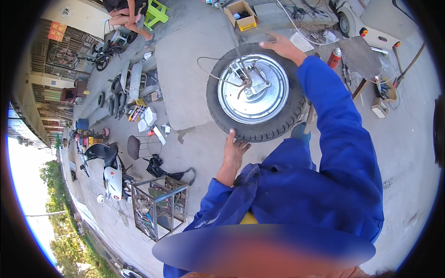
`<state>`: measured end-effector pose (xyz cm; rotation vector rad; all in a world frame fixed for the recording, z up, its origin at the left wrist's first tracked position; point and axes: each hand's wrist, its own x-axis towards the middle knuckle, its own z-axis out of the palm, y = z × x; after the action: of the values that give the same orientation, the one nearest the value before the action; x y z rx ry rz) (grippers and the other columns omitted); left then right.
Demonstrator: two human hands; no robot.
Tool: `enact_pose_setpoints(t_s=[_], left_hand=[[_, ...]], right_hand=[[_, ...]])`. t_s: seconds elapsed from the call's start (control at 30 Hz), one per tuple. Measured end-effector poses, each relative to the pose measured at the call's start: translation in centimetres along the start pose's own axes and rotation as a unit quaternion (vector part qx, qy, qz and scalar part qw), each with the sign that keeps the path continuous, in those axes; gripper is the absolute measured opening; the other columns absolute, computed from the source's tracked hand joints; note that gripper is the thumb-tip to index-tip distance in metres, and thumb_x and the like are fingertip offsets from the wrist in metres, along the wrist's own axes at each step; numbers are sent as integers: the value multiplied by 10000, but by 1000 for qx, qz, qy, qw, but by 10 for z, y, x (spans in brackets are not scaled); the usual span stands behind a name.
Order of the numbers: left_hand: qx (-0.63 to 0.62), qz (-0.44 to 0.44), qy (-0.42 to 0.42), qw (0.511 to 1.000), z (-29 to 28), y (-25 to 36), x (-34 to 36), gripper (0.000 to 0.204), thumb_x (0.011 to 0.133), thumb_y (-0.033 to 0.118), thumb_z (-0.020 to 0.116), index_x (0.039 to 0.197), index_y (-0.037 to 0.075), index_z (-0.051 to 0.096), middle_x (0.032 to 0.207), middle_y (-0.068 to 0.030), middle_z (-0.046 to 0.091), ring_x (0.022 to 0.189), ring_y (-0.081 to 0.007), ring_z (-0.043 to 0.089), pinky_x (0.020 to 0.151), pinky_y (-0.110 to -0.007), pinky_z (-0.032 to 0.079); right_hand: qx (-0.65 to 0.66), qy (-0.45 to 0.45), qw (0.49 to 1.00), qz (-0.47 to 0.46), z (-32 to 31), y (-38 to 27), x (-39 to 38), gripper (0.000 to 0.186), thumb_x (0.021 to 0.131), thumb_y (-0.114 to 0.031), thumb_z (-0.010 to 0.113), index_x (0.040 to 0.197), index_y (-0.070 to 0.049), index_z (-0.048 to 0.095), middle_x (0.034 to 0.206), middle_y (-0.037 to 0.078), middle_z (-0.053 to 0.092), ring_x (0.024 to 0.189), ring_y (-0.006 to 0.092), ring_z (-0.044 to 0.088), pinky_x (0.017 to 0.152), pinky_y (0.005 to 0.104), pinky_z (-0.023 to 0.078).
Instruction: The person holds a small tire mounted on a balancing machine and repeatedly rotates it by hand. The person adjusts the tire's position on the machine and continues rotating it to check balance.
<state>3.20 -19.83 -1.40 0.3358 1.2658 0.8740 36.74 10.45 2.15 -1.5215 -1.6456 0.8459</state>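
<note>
In front of me is a wheel with a black knobbly tyre [221,118] and a shiny silver hub [232,102]. A metal bracket [255,88] with cables sits over the hub's middle. At the tyre's near edge is my left hand [234,152], thumb up against the tread and fingers spread. My right hand [282,47] reaches to the far right rim of the tyre, its fingers stretched out along the edge. Neither hand wraps round anything. Whether the right fingertips touch the rubber, I cannot tell.
A red spray can [334,58] stands by a low dark board [359,56] on the right. Beyond the wheel is a yellow cardboard box [241,16]. A metal frame cart [160,206] of tools and a white scooter [113,178] are left. Someone sits near a green stool [156,14].
</note>
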Motion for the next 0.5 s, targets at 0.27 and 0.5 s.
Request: enact_pose_setpoints(t_s=[0.27, 0.5], left_hand=[[192, 170, 38, 966, -20, 155, 124, 893, 947, 611, 706, 1487, -65, 484, 1379, -208, 623, 1211, -288, 637, 1019, -439, 529], [232, 184, 6, 955, 0, 170, 159, 831, 965, 534, 740, 1364, -170, 551, 1211, -247, 713, 999, -279, 744, 864, -386, 610]], right_hand=[[194, 267, 932, 151, 49, -23, -237, 1028, 903, -435, 798, 1589, 143, 297, 1538, 338, 480, 1446, 374, 480, 1208, 394, 362], [131, 288, 921, 228, 49, -29, -223, 982, 849, -477, 816, 1554, 86, 428, 1421, 285, 621, 1321, 357, 608, 1130, 384, 442]])
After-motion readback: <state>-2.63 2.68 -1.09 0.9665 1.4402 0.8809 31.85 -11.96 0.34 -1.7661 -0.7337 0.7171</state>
